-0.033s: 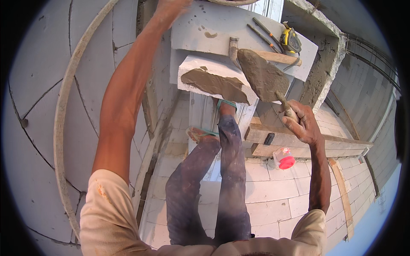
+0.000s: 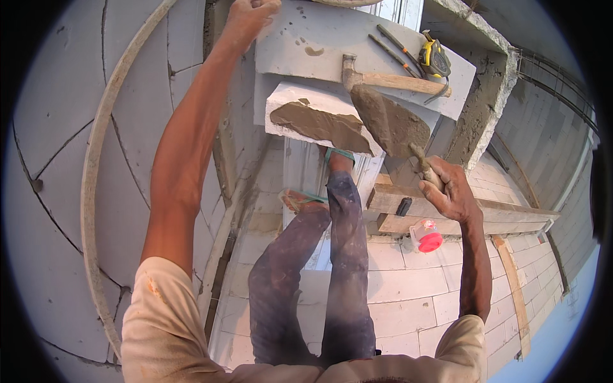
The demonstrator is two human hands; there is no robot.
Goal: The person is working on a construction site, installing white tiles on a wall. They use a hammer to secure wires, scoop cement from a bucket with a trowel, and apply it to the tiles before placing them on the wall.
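Head view shows one pointed metal trowel caked with grey mortar (image 2: 391,124), held up over one white block (image 2: 300,102) that has a brown-grey mortar patch (image 2: 322,124) on it. One right hand (image 2: 450,191) has its fingers wrapped tight round the trowel handle. One left hand (image 2: 246,16) reaches high, closed over the corner of one big pale grey block (image 2: 306,32). On that block lie one wooden-handled hammer (image 2: 389,80), one yellow tape measure (image 2: 435,59) and two thin dark rods (image 2: 389,48). Lower down sits one red-capped bottle (image 2: 426,236).
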